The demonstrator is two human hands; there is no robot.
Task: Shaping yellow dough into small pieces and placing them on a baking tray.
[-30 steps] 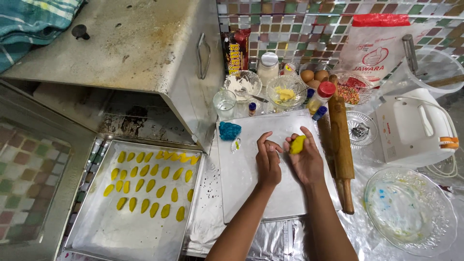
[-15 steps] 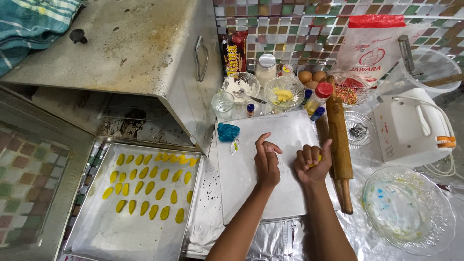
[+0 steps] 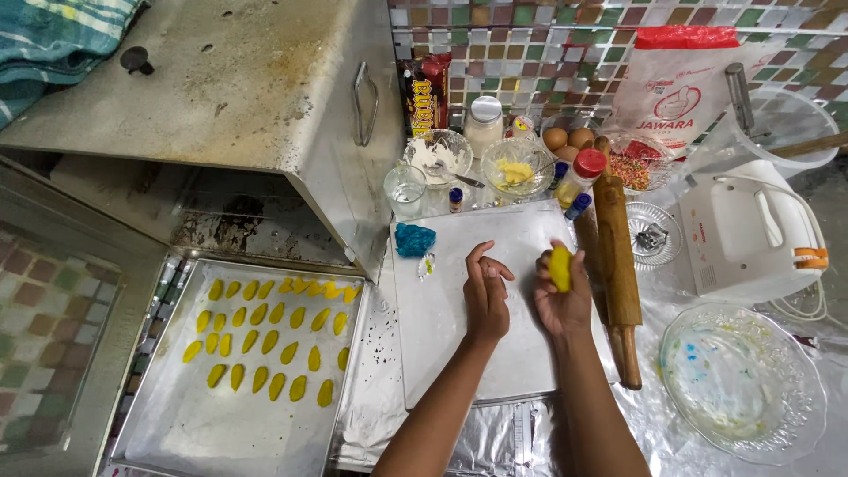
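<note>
A: Nearest the camera, foil covers the surface [image 3: 495, 442], and two bare forearms reach up over a pale cutting board [image 3: 442, 327]. What are the hands doing?

B: The right hand [image 3: 563, 296] has its fingers closed around a small yellow lump of dough [image 3: 561, 267], held just above the board's right edge. The left hand [image 3: 487, 296] holds nothing; its fingers are loosely curled and rest on the board.

A: How far along does the shaping look?

B: Judging from the tray [image 3: 177, 433] at left, well under way: rows of yellow leaf-shaped pieces [image 3: 265, 336] fill its upper half, while the lower half is bare metal. A blue lump of dough [image 3: 414, 239] sits untouched at the board's top left corner, so more shaping seems left.

A: And beyond the hands?

B: A wooden rolling pin [image 3: 616, 265] lies along the board's right side. Right of it sit a smeared glass plate [image 3: 742, 384] and a white hand mixer [image 3: 751, 234]. Farther back stand glass bowls, a white-lidded jar [image 3: 484, 124], a red-capped bottle [image 3: 579, 175] and eggs [image 3: 568, 138].

A: Any packaging?

B: Against the tiled wall stand a white bag with a red top and red round emblem [image 3: 676, 84], and a dark red-and-yellow upright packet [image 3: 426, 93] beside the metal oven [image 3: 230, 88].
</note>
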